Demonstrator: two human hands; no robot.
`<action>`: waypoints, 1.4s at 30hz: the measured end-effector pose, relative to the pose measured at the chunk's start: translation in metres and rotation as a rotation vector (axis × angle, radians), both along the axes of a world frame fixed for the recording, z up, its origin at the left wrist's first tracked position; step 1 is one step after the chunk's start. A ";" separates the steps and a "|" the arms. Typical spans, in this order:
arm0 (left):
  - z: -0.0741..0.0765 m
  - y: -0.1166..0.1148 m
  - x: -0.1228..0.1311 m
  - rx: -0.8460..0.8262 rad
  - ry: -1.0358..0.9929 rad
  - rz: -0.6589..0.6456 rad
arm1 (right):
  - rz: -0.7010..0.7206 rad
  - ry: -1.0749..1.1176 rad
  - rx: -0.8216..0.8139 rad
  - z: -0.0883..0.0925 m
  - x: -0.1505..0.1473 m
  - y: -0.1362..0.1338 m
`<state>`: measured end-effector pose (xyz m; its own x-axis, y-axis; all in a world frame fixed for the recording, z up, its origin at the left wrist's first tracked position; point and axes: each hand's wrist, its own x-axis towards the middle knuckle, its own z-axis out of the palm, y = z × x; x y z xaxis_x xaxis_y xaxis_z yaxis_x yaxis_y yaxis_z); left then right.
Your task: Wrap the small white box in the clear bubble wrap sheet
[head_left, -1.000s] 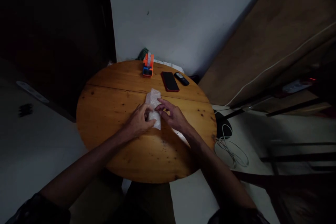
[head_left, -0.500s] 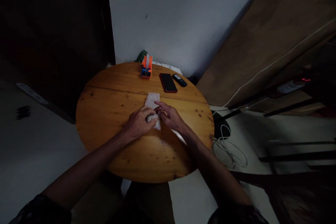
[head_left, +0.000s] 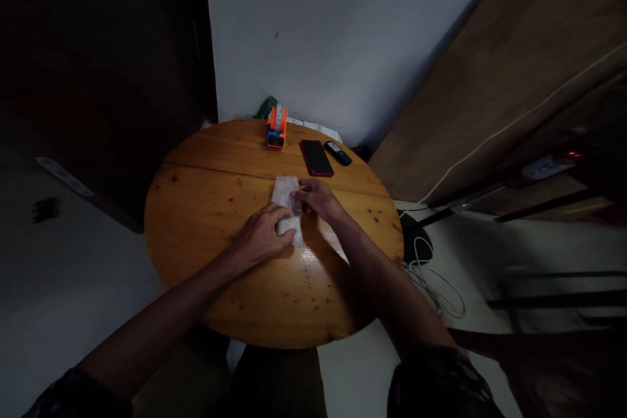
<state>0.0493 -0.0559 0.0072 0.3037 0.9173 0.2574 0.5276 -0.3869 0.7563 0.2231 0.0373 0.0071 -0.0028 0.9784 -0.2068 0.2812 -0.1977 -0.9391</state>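
Fingers of the left hand (head_left: 259, 233): curved part-way in, thumb and forefinger set apart with the near part of the bubble-wrap packet (head_left: 285, 190) taken between them; presumably pressed there so that slippery plastic is kept from sliding.
Fingers of the right hand (head_left: 321, 198): bent and loosely parted, the tips brought to the packet's right edge; whether anything is pinched cannot be told, since the undersides are hidden. An edge seems to be steadied or smoothed from that side.
Packet: laid flat near the middle of the round table (head_left: 206, 222), lengthwise away from the body, so that both long sides can be reached. It is whitish, translucent, dimpled and narrow; its contents cannot be made out.
Tabletop: made of warm-toned wood, dotted with dark knots, crossed by a seam and glossed by a light patch near the packet.
Tape dispenser (head_left: 277, 132): stood at the far edge, orange and blue, with a pale roll mounted; probably put there to be out of the way but within reach.
Phone (head_left: 317, 158) and handset (head_left: 337, 153): set side by side beyond the right hand, likely kept aside; one is a flat, red-edged slab, the other slim, dark and rounded.
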 end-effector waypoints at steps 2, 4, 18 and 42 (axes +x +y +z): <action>0.000 0.000 -0.001 -0.003 -0.002 -0.008 | 0.051 0.076 0.008 0.001 -0.004 0.003; 0.000 0.000 -0.002 -0.002 -0.002 -0.014 | 0.100 0.155 0.030 0.003 -0.003 0.002; -0.003 -0.016 -0.001 0.058 0.129 0.297 | 0.264 0.090 0.382 0.019 0.002 -0.074; -0.022 0.008 -0.025 0.145 -0.033 -0.219 | 0.441 -0.408 0.973 -0.024 0.014 -0.102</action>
<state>0.0242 -0.0478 -0.0149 0.4804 0.7831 0.3948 0.3950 -0.5952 0.6998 0.2376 -0.0645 -0.0170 -0.4923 0.6549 0.5734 0.4647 0.7548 -0.4630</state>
